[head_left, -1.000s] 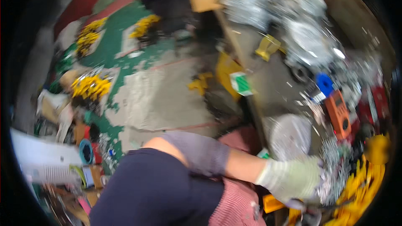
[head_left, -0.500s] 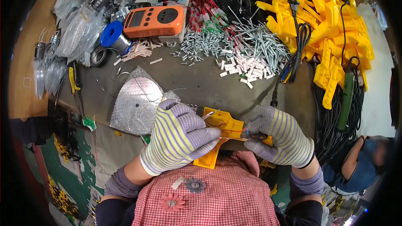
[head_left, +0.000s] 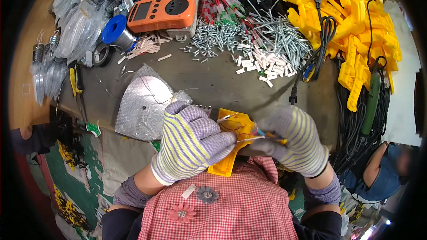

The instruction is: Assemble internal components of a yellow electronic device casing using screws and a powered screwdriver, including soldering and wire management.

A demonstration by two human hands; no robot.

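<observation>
In front of my lap lies a yellow plastic casing half, its open inside facing up with thin wires in it. My left hand, in a striped knit glove, is closed over the casing, thumb and fingertips pinching a thin white wire. That wire runs across the casing to my right hand, gloved alike and partly smeared by motion. Its fingers are pressed together on the wire's other end, next to a bit of blue wire. The casing's right end is mostly hidden behind this hand.
Bubble wrap lies left of my hands. Farther back are an orange multimeter, a solder spool, piled screws and white sleeves. Yellow casings, black cords and a green-handled tool lie right. Another person sits at the right.
My right hand has shifted slightly and its fingers now blur, with the white wire showing stretched between both hands. My left hand keeps its pinch. The whole view has shifted a little.
</observation>
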